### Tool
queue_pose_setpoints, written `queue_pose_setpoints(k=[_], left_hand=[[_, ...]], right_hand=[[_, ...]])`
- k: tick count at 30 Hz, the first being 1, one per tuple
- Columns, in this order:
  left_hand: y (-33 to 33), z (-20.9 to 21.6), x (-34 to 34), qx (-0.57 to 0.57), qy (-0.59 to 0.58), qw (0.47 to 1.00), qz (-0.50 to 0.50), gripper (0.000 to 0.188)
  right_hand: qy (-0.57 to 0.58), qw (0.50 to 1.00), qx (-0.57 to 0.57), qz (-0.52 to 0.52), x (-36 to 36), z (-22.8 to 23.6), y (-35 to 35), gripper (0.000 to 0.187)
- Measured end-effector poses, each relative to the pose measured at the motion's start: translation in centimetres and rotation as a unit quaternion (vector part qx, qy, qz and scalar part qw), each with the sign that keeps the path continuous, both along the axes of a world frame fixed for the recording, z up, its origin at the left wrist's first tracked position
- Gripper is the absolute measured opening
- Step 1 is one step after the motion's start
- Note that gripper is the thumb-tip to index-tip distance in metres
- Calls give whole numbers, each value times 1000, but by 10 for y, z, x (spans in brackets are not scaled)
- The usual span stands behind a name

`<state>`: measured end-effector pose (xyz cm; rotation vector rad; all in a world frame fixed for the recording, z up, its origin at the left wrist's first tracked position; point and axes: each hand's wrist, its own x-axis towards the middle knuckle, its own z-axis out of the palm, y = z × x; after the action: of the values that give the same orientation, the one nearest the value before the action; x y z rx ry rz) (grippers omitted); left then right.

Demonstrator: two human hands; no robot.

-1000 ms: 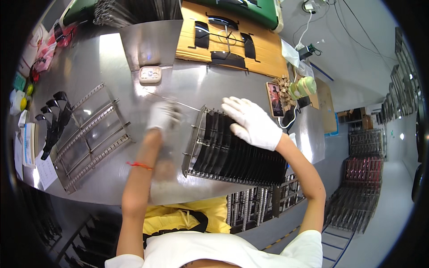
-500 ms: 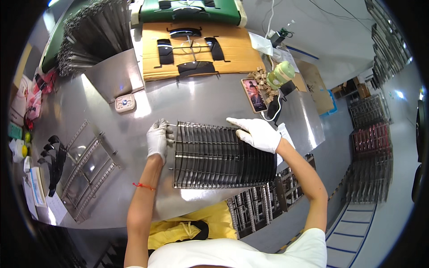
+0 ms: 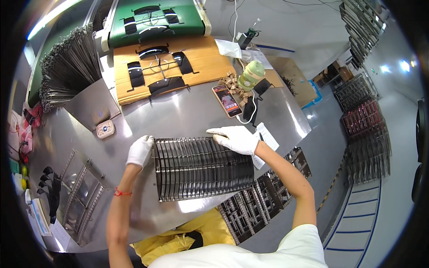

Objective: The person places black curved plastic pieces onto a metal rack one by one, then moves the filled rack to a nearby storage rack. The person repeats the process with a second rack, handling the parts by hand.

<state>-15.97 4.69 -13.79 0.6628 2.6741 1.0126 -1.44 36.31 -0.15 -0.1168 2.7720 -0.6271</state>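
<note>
A metal rack [image 3: 196, 172] packed with a row of thin, dark curved plates lies on the steel table in front of me. My left hand [image 3: 140, 152], in a white glove, has its fingers closed at the rack's far left corner. On the far long side, toward the right, my right hand [image 3: 237, 139], gloved too, straddles the rail. Its fingers stretch leftward along the outside and its thumb rests over the plates' ends. What the right fingertips press on underneath is hidden.
An unfilled rack frame [image 3: 82, 196] stands at left beside dark curved pieces [image 3: 52, 194]. Farther off are a phone [image 3: 227, 102], a green bottle [image 3: 251, 75], a small pink case [image 3: 105, 129], cardboard [image 3: 125, 97] with black plates, and bundled metal rods [image 3: 71, 67]. More racks [image 3: 263, 198] stand at right.
The view has turned and shifted, so the whole scene sits differently. My left fingers have closed more at the rack's corner. The right hand stays on the far rail.
</note>
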Motion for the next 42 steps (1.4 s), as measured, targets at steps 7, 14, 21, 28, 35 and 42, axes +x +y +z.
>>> queue_pose_setpoints(k=[7,14,21,28,35,42], left_hand=[[1,27,29,-87,62,993,-52,29],[-21,28,42,165,-32,986,-23,31],[-122,111,158,4,-562,824,-65,33],[-17,14,217,-42,92,872,-479,47],[55,79,196,-85,431,802,-404,58],[27,67,194,40,269,909,-314,59]], right_hand=[[-24,998,-37,-37,-4,-2,9,48],[192,967,29,-165,-130,-44,123,39],[138,929,331,-89,-232,-82,145,27],[249,953,121,-125,-207,-31,113,30],[176,962,-87,-189,-86,-44,133,24],[29,565,-750,-343,-42,-17,78,35]])
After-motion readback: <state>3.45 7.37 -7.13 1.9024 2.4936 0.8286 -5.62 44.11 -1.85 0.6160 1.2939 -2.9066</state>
